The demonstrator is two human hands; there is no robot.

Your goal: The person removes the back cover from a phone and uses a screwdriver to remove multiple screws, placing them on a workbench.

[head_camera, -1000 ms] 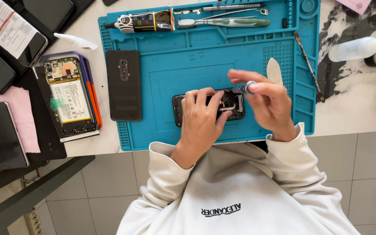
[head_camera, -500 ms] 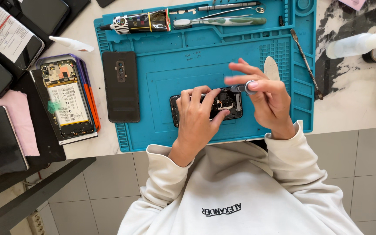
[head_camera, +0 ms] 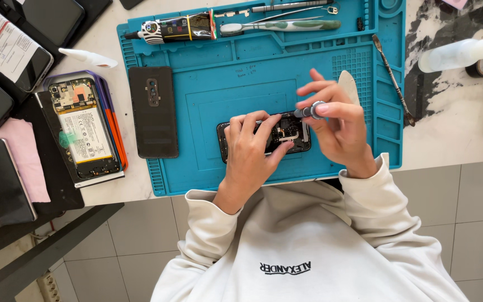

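Note:
An opened black phone (head_camera: 293,133) lies on the blue repair mat (head_camera: 208,112), its insides showing at the right end. My left hand (head_camera: 251,148) lies over its left part and holds it down. My right hand (head_camera: 339,123) pinches a small grey-capped screwdriver (head_camera: 310,111) upright, the tip down on the phone's right end. A separate black back cover (head_camera: 153,111) rests on the mat's left side.
Another opened phone (head_camera: 80,128) with its battery showing lies left of the mat, beside dark phones and a pink cloth (head_camera: 23,159). A glue tube (head_camera: 177,28), brush and tweezers fill the mat's top tray. A metal pry tool (head_camera: 391,78) and clear bottle (head_camera: 459,53) lie right.
The view has shifted slightly. My right hand's fingers have spread and turned on the screwdriver cap; my left hand stays on the phone.

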